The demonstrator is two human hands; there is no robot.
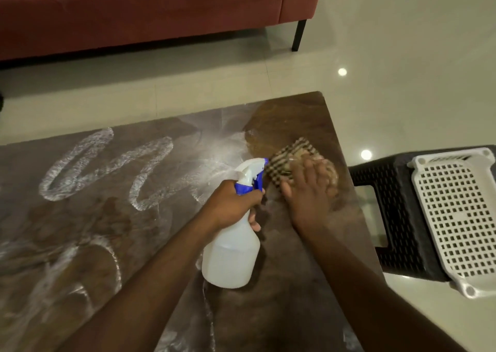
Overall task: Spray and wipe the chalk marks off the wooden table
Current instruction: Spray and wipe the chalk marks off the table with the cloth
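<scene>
The dark wooden table [300,292] fills the lower left of the view. Thick white chalk marks [80,163] loop across its left and middle parts, and smeared chalk lies near the centre. My left hand [230,204] grips the neck of a white spray bottle [230,255] with a blue trigger, held above the table with its nozzle pointing to the far right. My right hand [308,190] presses flat on a checked brown cloth [290,155] near the table's far right corner. The wood around the cloth looks wet and free of chalk.
A black woven plastic stool [397,212] stands just off the table's right edge with a white perforated tray [456,217] on it. A red sofa [161,10] with a black leg stands across the tiled floor [402,56] beyond the table.
</scene>
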